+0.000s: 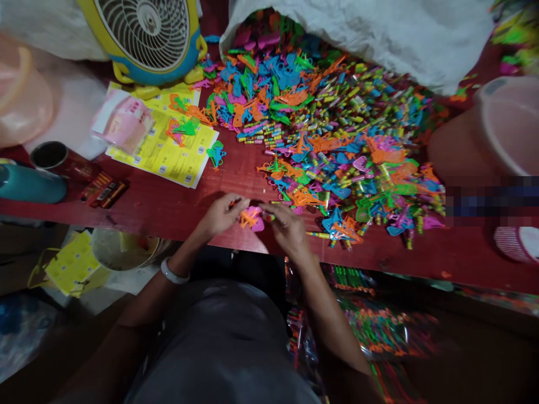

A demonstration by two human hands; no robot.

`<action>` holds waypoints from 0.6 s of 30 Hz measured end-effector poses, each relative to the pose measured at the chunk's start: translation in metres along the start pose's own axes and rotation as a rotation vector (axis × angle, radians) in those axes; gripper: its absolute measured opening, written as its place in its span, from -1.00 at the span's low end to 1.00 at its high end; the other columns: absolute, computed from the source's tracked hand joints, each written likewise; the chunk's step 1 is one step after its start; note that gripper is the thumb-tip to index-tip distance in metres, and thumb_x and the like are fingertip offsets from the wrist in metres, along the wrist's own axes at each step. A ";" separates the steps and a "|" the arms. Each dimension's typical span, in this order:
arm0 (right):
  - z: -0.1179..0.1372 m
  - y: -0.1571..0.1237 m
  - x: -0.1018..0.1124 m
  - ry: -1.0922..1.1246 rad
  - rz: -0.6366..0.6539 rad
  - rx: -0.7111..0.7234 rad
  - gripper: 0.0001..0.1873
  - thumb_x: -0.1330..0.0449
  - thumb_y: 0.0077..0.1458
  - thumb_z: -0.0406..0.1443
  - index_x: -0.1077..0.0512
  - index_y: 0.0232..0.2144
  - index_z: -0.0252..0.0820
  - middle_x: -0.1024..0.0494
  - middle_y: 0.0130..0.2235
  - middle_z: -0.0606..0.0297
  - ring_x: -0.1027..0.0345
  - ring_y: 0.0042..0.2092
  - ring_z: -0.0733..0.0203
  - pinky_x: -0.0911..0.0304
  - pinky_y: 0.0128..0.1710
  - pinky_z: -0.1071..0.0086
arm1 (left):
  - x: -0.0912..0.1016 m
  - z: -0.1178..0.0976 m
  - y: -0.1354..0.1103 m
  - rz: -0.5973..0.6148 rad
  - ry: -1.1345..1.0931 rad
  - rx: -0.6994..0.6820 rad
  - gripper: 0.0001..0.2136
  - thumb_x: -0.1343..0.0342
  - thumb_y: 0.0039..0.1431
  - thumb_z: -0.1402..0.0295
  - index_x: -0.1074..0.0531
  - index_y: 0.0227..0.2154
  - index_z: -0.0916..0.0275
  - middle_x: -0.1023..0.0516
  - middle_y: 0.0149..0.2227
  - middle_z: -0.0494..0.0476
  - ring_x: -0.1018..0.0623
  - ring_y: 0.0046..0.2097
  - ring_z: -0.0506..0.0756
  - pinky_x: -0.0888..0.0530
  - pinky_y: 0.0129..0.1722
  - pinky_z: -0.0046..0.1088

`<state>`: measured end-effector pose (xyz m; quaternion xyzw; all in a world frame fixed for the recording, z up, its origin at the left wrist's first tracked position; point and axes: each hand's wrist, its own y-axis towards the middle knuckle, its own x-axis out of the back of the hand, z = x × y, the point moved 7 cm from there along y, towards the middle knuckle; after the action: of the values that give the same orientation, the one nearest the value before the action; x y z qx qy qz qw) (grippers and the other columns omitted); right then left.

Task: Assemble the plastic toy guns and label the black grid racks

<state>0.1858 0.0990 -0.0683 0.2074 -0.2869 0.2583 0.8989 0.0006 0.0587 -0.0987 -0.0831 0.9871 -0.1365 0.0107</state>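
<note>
My left hand [221, 214] and my right hand [286, 227] meet at the near edge of the red table [168, 205]. Both pinch a small pink and orange plastic toy piece [251, 217] held between them. My right fingers also close round a short coloured tube [268, 216]. A white bangle [173, 274] sits on my left wrist. A big heap of bright plastic toy parts and small tubes [328, 129] covers the table just beyond and to the right of my hands.
A white sack [379, 28] spills the heap at the back. A fan [147, 33] stands at the back left, above yellow sheets [168, 151]. A teal bottle [29, 184], a tin [50, 155], pink tubs [509, 120] and floor clutter surround me.
</note>
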 end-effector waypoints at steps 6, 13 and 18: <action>-0.011 0.018 0.084 -0.396 -0.511 -0.040 -0.53 -0.07 0.22 -0.39 -0.49 0.12 -0.01 -0.54 0.14 0.11 -0.36 0.23 -0.10 -0.21 0.26 -0.19 | 0.077 -0.032 0.066 -0.645 0.515 -0.111 -0.78 -0.29 0.20 0.26 -0.44 -0.23 0.29 -0.44 -0.02 0.41 -0.38 0.16 0.34 -0.28 0.19 -0.08; -0.001 0.009 0.005 -0.119 -0.274 -0.055 -0.56 -0.04 0.22 -0.41 -0.52 0.05 0.01 -0.59 -0.03 0.14 -0.45 0.06 0.00 -0.37 0.15 -0.01 | 0.057 -0.013 0.076 -0.432 0.627 -0.162 -0.84 -0.29 0.08 0.51 -0.40 -0.42 0.22 -0.50 -0.12 0.33 -0.40 0.10 0.35 -0.27 0.17 -0.08; -0.004 0.026 -0.035 0.082 -0.096 -0.094 -0.58 -0.09 0.26 -0.29 -0.49 0.13 0.00 -0.51 0.07 0.10 -0.39 0.13 0.00 -0.32 0.20 0.03 | 0.023 -0.004 0.033 0.035 0.574 -0.278 -0.92 -0.25 0.04 0.47 -0.49 -0.42 0.16 -0.53 -0.34 0.11 -0.47 -0.18 0.18 -0.38 -0.07 -0.27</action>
<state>0.1473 0.1089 -0.0872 0.1676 -0.2513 0.2095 0.9300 -0.0278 0.0869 -0.1035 -0.0250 0.9603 -0.0179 -0.2772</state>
